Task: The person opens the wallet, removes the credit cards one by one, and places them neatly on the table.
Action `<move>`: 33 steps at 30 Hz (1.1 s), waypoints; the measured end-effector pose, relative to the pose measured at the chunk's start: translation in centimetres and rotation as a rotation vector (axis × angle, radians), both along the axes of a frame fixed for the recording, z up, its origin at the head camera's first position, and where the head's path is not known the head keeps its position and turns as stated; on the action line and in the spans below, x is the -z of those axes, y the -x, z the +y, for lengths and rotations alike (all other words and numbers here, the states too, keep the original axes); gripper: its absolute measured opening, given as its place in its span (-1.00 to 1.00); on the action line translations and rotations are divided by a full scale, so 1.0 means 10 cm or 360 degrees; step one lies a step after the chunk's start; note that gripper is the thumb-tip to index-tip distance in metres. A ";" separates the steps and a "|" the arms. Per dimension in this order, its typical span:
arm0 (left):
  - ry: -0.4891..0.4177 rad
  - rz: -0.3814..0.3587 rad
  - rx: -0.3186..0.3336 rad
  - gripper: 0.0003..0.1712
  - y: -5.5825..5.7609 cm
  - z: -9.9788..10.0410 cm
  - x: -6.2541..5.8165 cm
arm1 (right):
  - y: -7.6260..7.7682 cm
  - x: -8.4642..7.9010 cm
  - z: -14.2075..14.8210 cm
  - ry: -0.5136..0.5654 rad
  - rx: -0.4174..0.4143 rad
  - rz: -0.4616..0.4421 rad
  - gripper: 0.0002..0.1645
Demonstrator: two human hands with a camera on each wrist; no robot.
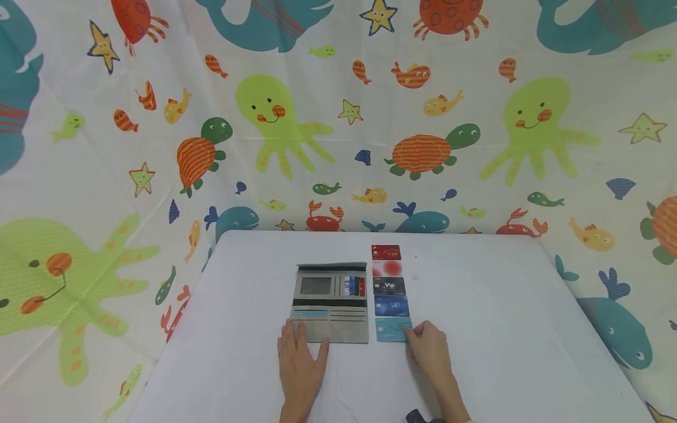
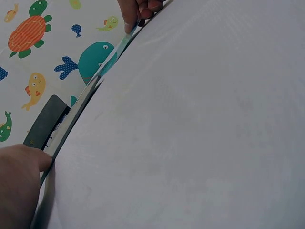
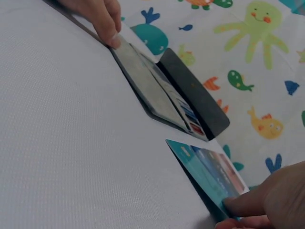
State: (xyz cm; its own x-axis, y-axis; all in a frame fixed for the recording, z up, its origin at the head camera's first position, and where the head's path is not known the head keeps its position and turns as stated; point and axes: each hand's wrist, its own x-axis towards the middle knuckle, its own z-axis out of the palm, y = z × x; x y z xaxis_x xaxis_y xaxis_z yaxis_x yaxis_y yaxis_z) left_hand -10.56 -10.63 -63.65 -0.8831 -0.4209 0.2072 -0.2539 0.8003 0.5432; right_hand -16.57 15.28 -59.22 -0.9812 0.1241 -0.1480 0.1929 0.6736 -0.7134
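Observation:
A grey wallet (image 1: 349,332) lies unfolded on the white table, with several cards in its upper right slots and a light blue card (image 1: 311,314) in a lower left slot. My left hand (image 1: 301,364) rests its outstretched fingers on the wallet's lower left corner. To the wallet's right, several cards form a column. At its near end is a teal card (image 1: 391,330); my right hand (image 1: 431,349) pinches its right edge. In the right wrist view the thumb (image 3: 245,202) is on top of that card, whose near edge tilts off the table.
Beyond the teal card lie a blue card (image 1: 391,306), a black card (image 1: 389,286), a white card with red circles (image 1: 390,268) and a red card (image 1: 386,252). A cloth printed with sea animals (image 1: 328,141) hangs behind the white table (image 1: 502,317).

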 end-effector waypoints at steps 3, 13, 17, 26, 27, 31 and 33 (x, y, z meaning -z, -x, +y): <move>0.0004 0.0006 0.0000 -0.08 0.00 0.00 0.00 | 0.00 0.00 -0.01 -0.0011 0.0014 -0.0012 -0.69; -0.0001 0.0011 0.0004 -0.09 0.00 0.00 -0.01 | 0.02 0.00 -0.03 -0.0065 0.0008 -0.0027 -0.73; 0.0008 0.0010 0.0002 -0.10 0.00 0.00 -0.01 | 0.02 0.00 -0.02 -0.0061 -0.0005 -0.0031 -0.73; -0.0010 0.0010 0.0002 -0.11 -0.01 0.01 0.01 | 0.00 0.00 -0.03 -0.0019 0.0014 0.0009 -0.70; -0.0010 0.0009 0.0001 -0.11 -0.01 0.01 0.01 | 0.01 -0.01 -0.04 -0.0014 0.0018 0.0026 -0.70; -0.0002 0.0006 -0.0002 -0.11 -0.01 0.01 0.00 | 0.04 -0.04 -0.12 0.0002 0.0026 0.0130 -0.71; -0.0001 0.0008 -0.0004 -0.11 0.00 0.01 0.00 | 0.06 -0.05 -0.18 0.0002 0.0017 0.0188 -0.71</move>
State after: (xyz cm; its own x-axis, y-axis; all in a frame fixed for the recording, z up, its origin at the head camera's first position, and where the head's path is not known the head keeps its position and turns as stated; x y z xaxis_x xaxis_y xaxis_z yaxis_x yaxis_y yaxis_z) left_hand -10.56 -10.51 -63.62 -0.8811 -0.4231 0.2113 -0.2532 0.7994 0.5449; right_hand -17.22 13.51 -58.69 -0.9904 0.1347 -0.0314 0.1145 0.6711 -0.7324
